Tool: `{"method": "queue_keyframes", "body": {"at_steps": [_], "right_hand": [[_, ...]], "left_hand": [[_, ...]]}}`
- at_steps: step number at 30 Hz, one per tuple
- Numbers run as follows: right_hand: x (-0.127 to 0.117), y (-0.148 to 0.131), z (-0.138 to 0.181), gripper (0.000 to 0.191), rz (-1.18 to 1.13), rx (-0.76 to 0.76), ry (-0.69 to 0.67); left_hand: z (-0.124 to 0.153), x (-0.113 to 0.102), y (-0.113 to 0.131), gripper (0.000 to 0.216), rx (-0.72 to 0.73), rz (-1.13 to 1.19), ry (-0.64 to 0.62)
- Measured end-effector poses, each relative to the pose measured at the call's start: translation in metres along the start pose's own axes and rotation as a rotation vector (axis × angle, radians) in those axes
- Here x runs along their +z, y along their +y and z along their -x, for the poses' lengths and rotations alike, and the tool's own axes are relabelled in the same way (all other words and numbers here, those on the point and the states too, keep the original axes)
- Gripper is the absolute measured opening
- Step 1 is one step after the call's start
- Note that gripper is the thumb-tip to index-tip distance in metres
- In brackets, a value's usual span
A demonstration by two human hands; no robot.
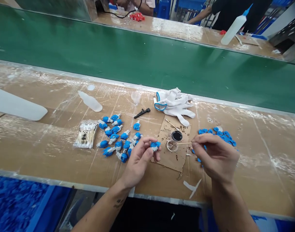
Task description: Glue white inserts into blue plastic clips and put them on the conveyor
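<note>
My left hand [139,158] pinches a small blue and white plastic piece [155,146] between thumb and fingers. In my right hand [215,156] is a thin cotton swab [185,143], its far end at a small clear cup [172,146]. Just behind that cup stands another one with black liquid [177,135]. Both cups sit on a stained cardboard piece [172,164], where a second swab [172,124] lies. Several similar blue and white pieces [118,145] are spread left of my left hand. Loose blue parts [224,137] lie beyond my right hand.
White gloves [175,104] and a black plastic part [142,112] lie farther back. A bag of cotton swabs [86,134] rests at left. Past the table runs a green conveyor belt [137,59]; a bottle [234,29] and other people are beyond. A blue bin [41,209] stands lower left.
</note>
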State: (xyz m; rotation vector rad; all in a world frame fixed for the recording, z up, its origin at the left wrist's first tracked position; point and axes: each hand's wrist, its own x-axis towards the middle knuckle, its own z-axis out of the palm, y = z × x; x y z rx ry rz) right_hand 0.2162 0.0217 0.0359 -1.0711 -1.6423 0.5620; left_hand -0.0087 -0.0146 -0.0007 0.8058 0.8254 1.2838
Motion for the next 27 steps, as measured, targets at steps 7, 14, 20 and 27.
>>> {"method": "queue_keyframes", "body": {"at_steps": [7, 14, 20, 27], "right_hand": [[0.007, -0.018, 0.002, 0.026, -0.127, -0.068, 0.076], [0.015, -0.027, 0.007, 0.024, -0.158, -0.124, 0.019], [0.023, -0.027, 0.007, 0.029, -0.158, -0.130, -0.072], [0.002, -0.021, 0.005, 0.032, -0.200, -0.174, 0.106]], "left_hand": [[0.010, 0.003, -0.013, 0.029, 0.181, -0.454, -0.070], [0.010, 0.004, -0.019, 0.018, 0.277, -0.570, -0.038], [0.009, 0.006, -0.016, 0.014, 0.304, -0.585, -0.053], [0.013, -0.003, -0.024, 0.020, 0.342, -0.597, -0.091]]}}
